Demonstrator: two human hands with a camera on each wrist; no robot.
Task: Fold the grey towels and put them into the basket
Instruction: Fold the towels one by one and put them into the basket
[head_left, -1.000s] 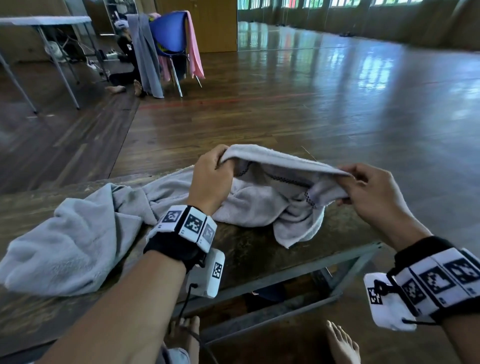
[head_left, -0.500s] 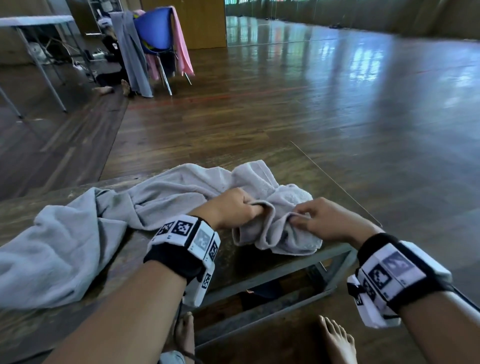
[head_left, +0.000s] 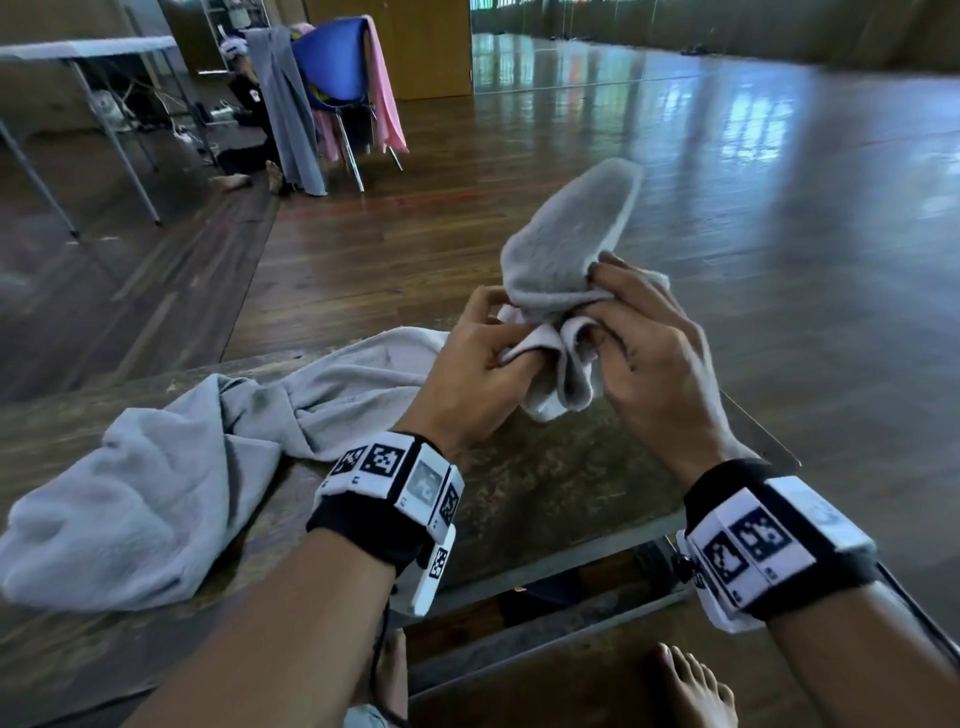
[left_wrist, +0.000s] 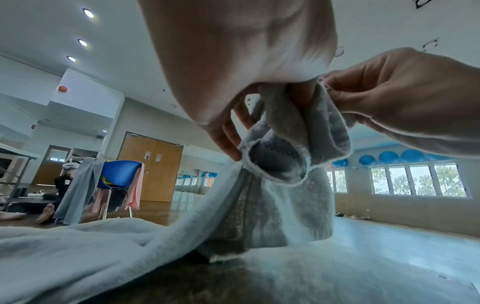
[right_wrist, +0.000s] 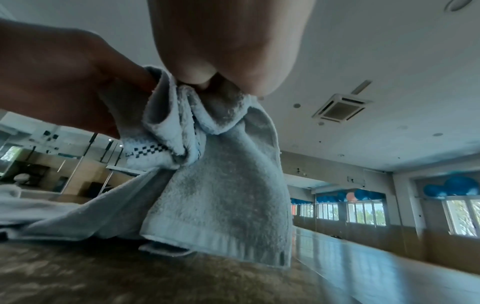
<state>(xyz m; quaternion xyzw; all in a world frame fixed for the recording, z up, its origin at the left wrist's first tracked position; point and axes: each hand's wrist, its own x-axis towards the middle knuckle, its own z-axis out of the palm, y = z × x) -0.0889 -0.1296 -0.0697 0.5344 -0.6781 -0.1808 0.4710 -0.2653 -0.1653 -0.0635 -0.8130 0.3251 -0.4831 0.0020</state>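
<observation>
A long grey towel lies crumpled across the wooden table, its left part heaped near the left edge. Its right end is lifted above the table between both hands. My left hand pinches a fold of that end, and my right hand pinches the edge right beside it. In the left wrist view the towel hangs from the fingers down to the table. In the right wrist view the towel drapes below the pinching fingers. No basket is in view.
The table's right corner and front edge are close to my hands; a metal frame and bare feet show below. Far left stand a blue chair draped with grey and pink cloths, a seated person, and a white table.
Both hands have brought the towel's right end together and raised it off the table. One second ago they held it spread apart; half a second ago they were low on the table.
</observation>
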